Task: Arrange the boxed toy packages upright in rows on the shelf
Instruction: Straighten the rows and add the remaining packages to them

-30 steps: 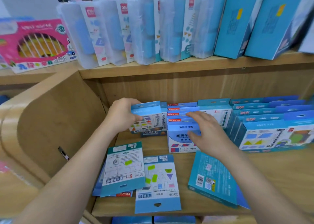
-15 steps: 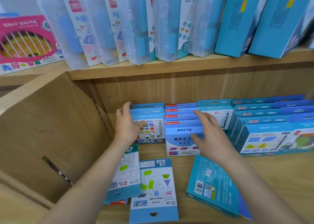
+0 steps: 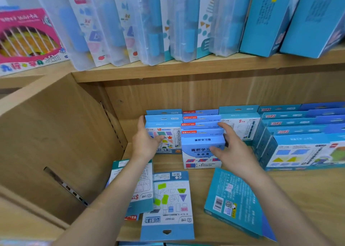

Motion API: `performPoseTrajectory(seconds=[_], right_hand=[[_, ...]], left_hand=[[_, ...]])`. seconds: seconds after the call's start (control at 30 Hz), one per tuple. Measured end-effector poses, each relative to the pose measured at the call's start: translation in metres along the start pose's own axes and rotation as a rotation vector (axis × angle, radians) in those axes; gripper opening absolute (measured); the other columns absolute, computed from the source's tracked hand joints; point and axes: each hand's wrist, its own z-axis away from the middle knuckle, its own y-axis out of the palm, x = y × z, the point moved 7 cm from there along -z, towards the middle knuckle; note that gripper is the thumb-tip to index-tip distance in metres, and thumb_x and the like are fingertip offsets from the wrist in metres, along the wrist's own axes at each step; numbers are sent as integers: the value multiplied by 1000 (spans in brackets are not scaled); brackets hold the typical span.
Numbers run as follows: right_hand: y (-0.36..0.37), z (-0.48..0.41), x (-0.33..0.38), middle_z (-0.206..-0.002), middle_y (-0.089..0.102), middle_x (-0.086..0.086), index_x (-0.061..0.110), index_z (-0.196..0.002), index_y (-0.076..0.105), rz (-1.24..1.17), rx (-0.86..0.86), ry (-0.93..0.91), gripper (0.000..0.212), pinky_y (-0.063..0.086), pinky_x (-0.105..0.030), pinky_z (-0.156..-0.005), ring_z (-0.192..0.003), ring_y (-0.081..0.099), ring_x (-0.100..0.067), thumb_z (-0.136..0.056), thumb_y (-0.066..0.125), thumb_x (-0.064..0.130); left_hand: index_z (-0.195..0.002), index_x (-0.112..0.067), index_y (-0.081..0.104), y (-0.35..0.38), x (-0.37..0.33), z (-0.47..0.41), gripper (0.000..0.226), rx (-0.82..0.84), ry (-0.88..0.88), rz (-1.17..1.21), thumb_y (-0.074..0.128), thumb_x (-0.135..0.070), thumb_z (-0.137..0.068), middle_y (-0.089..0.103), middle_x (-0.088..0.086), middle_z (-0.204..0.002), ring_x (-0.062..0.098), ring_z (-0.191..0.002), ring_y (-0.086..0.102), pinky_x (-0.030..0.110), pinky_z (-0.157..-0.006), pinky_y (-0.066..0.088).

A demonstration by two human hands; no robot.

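Observation:
Blue boxed toy packages stand upright in rows at the back of the lower wooden shelf (image 3: 298, 193). My left hand (image 3: 146, 143) rests open against the left side and front of the leftmost row of shape-puzzle boxes (image 3: 168, 131). My right hand (image 3: 233, 148) is open, fingers spread, touching the right side of the middle row of white-and-blue boxes (image 3: 202, 152). Flat on the shelf in front lie a shape-puzzle package (image 3: 169, 206), a teal package (image 3: 138, 188) partly under my left forearm, and a blue box (image 3: 235, 202) lying back side up.
More upright blue boxes (image 3: 306, 148) fill the shelf's right side. The upper shelf (image 3: 186, 69) carries clear plastic cases (image 3: 115, 25), tall blue boxes (image 3: 268, 18) and a pink toy box (image 3: 28, 38). A wooden side panel (image 3: 61, 143) closes the left.
My left hand let go of the shape-puzzle box, which now stands upright in the left row. Both hands opened against the rows. The camera moved closer and lower.

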Motion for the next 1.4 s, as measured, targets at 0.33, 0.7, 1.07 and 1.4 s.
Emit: performPoseTrajectory(seconds=[0.33, 0.7, 1.07, 1.4], right_hand=[[-10, 0, -12, -97, 54, 24, 26, -143, 29, -455, 92, 185, 62, 43, -2, -70, -80, 57, 13, -92, 58, 7], [0, -1, -15, -118, 66, 9, 28, -122, 54, -487, 167, 162, 44, 49, -22, -85, -106, 62, -6, -88, 57, -1], [-39, 46, 26, -133, 49, 8, 24, -148, 18, 83, -146, -16, 72, 33, -22, -85, -125, 45, -20, -90, 60, 22], [76, 108, 44, -153, 0, 27, 49, -144, 6, 274, 432, -339, 74, 5, -17, -115, -141, -4, 8, -89, 56, 46]], left_hand=[[-133, -26, 40, 22, -37, 66, 57, 171, 142, -49, 68, -22, -83, 56, -13, -116, 4, -106, 54, 30, -93, 46], [-127, -25, 50, 76, -27, 68, 35, 331, 53, 75, 57, -18, -93, 61, -9, -118, 10, -112, 56, 37, -93, 51], [-138, -27, 45, -23, -30, 105, 52, 112, 211, -258, 58, -13, -90, 46, -18, -133, 6, -121, 47, 25, -102, 39], [-125, -22, 59, -67, 52, 161, 63, 183, 294, -624, 83, -21, -67, 50, 5, -138, 27, -126, 48, 41, -105, 40]])
